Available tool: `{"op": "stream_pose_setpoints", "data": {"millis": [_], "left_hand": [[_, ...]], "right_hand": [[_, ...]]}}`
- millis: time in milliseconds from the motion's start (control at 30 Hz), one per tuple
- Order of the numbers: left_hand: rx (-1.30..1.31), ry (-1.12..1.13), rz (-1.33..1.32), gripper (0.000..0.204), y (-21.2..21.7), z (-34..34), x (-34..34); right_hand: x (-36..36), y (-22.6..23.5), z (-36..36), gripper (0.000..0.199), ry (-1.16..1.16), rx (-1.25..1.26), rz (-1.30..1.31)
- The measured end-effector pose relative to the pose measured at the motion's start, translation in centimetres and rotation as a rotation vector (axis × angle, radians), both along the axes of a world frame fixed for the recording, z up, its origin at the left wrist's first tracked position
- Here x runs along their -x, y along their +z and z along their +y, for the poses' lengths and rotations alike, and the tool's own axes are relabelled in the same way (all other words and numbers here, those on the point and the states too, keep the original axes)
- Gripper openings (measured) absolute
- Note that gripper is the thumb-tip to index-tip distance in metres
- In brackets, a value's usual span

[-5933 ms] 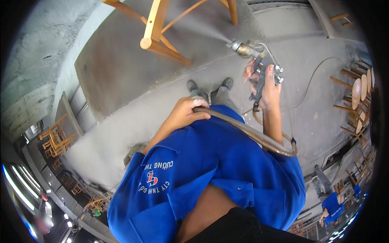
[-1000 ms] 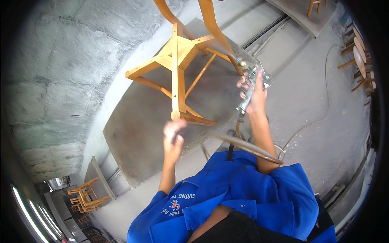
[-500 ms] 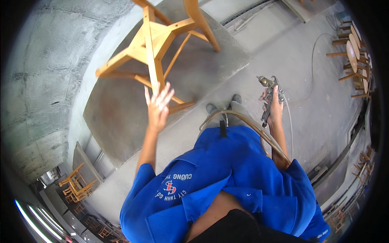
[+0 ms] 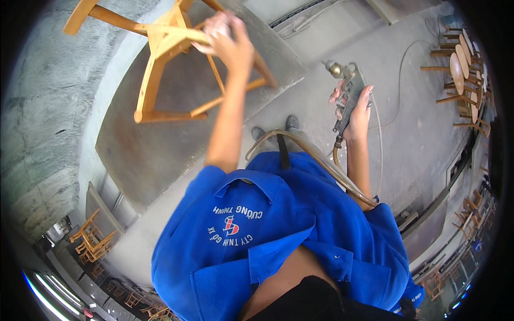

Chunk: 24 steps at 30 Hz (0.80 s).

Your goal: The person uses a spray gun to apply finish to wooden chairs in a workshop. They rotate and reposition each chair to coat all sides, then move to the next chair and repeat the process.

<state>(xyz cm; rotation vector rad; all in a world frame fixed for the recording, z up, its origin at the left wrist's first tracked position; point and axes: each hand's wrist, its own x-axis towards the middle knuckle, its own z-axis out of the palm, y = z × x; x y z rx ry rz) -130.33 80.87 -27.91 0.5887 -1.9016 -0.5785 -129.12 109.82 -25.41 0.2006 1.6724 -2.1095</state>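
A light-wood chair frame (image 4: 152,80), with splayed legs and crossing rails, stands at the upper left on a large dark board (image 4: 126,155). My left hand (image 4: 234,49) is closed around the end of one of its rails, the fingers slightly blurred and the thumb below the wood. To the right, my right hand (image 4: 357,122) grips a metal spray gun (image 4: 350,92) by its handle. The gun's brass-coloured nozzle end points up and to the left, away from my body. From the handle's bottom a brownish hose (image 4: 316,152) loops back across my waist.
A pale, stained wall (image 4: 48,101) curves along the left side. Several wooden stools or chairs (image 4: 456,72) stand at the far right, and more chair frames (image 4: 93,238) at lower left. A thin hose (image 4: 400,85) trails over the grey floor (image 4: 332,48).
The chair frame has turned and shifted left and up. My left hand has gone from spread fingers to closed on a rail, moving up and right. The spray gun has risen slightly.
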Motion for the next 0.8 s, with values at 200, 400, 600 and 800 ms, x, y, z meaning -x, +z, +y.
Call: {"op": "stream_pose_setpoints", "data": {"millis": [200,400,600,800], "left_hand": [[0.107,0.243,0.118,0.045,5.0,-13.4,-8.1],[-0.048,0.553,-0.674,0.057,1.3,-23.1,-19.5],[-0.420,0.242,-0.644,0.060,-3.6,-27.8,-23.0],[-0.511,0.208,-0.696,0.060,-3.7,-26.6,-24.9]], "right_hand": [[1.7,2.8,1.2,0.077,0.151,0.409,0.018],[2.5,-5.5,1.1,0.064,0.008,0.058,-0.222],[3.8,-16.3,2.7,0.064,-0.065,-0.178,-0.372],[3.8,-22.4,3.8,0.053,-0.258,-0.129,-0.432]]}}
